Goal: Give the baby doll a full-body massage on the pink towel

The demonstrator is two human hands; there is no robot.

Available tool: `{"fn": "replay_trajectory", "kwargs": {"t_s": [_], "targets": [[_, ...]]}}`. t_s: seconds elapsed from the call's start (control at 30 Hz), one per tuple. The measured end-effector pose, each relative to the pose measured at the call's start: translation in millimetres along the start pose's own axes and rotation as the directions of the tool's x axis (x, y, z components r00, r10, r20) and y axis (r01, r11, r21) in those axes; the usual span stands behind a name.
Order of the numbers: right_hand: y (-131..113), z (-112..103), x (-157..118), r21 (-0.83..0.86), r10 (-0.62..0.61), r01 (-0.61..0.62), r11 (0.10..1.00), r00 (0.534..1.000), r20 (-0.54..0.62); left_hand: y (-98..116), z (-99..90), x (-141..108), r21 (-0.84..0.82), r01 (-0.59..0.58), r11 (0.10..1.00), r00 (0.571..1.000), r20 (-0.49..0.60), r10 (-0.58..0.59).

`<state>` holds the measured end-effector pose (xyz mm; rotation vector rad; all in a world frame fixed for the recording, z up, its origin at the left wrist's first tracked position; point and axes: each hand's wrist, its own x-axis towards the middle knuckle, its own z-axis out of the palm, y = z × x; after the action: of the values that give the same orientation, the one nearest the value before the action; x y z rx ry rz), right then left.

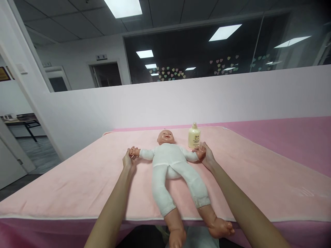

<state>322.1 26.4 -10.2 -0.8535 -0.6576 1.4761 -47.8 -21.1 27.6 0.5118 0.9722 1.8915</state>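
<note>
A baby doll [169,155] with a white cloth body lies on its back, its head at the far end and its feet hanging past the near edge. Both of its arms are stretched out sideways. My left hand [128,160] is closed around the doll's hand on the left side. On the other side, my right hand [208,157] grips the doll's other hand, fingers partly hidden behind it. Just beyond my right hand stands an upright pale yellow bottle [194,136] with dark print on its front.
A pink towel [85,182] covers the table under the doll, with a darker pink surface [297,137] at the right. Behind rises a low white wall [165,105] with a window above it. A black-legged table [27,121] stands far left.
</note>
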Motion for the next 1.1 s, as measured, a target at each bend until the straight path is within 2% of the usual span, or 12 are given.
{"fn": "replay_trajectory", "kwargs": {"t_s": [0.2,0.33,0.6,0.97,1.1], "targets": [[-1.9,-3.1,0.1,0.062,0.018,-0.020,0.998,0.999,0.028,-1.2,-2.8,2.0,-0.038,0.006,0.999,1.000,0.016,-0.005],[2.1,-7.7,5.7,0.004,-0.004,0.004,1.000,0.999,0.051,-1.9,-3.7,3.7,-0.018,0.016,1.000,1.000,0.002,-0.016],[-0.5,-3.4,3.8,-0.024,0.029,-0.030,0.999,0.999,-0.029,-3.8,-4.0,4.4,-0.017,0.004,1.000,1.000,-0.021,-0.004],[6.4,-11.1,15.3,-0.060,-0.015,0.015,0.998,1.000,-0.010,-4.7,-4.9,6.1,-0.035,-0.003,0.999,0.999,-0.044,0.002],[7.1,-10.2,13.9,-0.057,-0.026,0.025,0.998,1.000,-0.011,-5.6,-3.2,5.8,0.008,-0.008,1.000,0.999,-0.046,0.008]]}}
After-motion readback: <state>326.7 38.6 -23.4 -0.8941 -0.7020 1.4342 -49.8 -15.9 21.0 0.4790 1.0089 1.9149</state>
